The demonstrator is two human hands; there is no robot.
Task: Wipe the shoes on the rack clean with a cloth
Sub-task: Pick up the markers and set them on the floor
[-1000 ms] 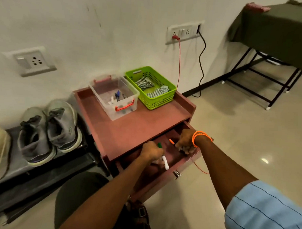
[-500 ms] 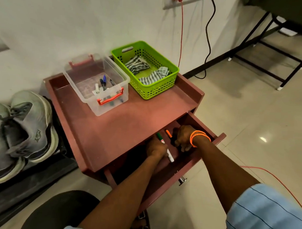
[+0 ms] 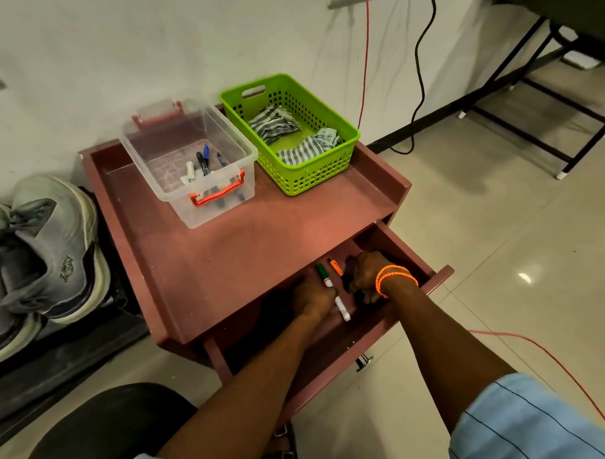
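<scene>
1. Reddish-brown cabinet (image 3: 224,261) by the wall, its drawer (image 3: 413,253) pulled out, both hands inside.
2. The left hand (image 3: 314,296) is curled round a green-capped marker (image 3: 331,290).
3. The right hand (image 3: 368,273) has curled fingers on something dark; I cannot tell what.
4. Striped cloths (image 3: 305,150) lie in the green basket (image 3: 330,175); grey shoes (image 3: 53,251) sit on the rack (image 3: 67,351), left of the cabinet.

Both hands crowded the open drawer (image 3: 396,248), markers between them. Clear box (image 3: 193,163) and green basket (image 3: 297,133) filled the cabinet top's (image 3: 259,234) back; front strip free. Shoes (image 3: 53,248) unobstructed at left.
</scene>
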